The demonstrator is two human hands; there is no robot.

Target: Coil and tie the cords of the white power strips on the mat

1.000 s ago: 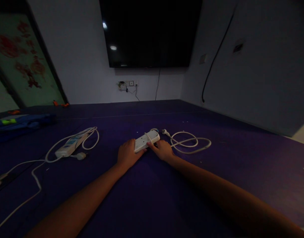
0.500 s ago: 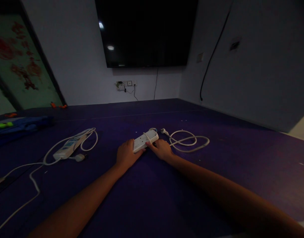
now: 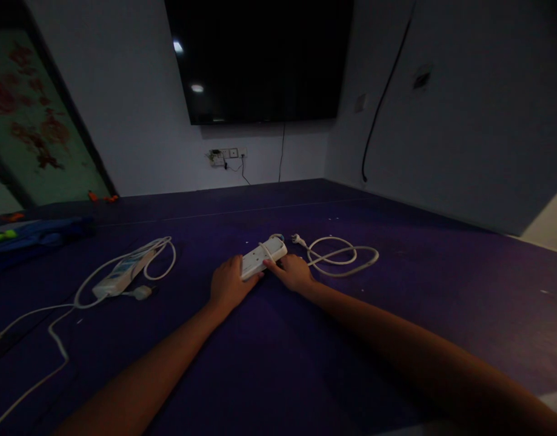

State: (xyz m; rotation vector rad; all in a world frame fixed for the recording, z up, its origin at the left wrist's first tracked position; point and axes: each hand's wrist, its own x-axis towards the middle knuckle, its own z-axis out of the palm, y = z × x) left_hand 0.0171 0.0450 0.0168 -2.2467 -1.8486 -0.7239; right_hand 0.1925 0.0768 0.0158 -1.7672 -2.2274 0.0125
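Observation:
In the middle of the head view lies a white power strip [image 3: 254, 261], with a loop of its cord across the far end. My left hand [image 3: 226, 282] is closed around its near left end. At the far right end my right hand [image 3: 294, 272] grips it, the thumb pressed on the top near the cord loop; those other fingers are partly hidden. The strip's white cord [image 3: 344, 274] curls on the purple surface to the right of that hand. Its plug [image 3: 297, 239] rests just beyond the strip.
A second white power strip [image 3: 119, 278] with a looped cord and a plug [image 3: 142, 292] lies to the left. Folded blue cloth [image 3: 46, 233] sits farther left, near small orange objects [image 3: 111, 198]. A television [image 3: 260, 60] hangs on the wall above several sockets [image 3: 228, 154].
The whole view has shifted slightly, so everything appears a little further left. Both hands keep the same hold on the power strip, with no clear movement against it.

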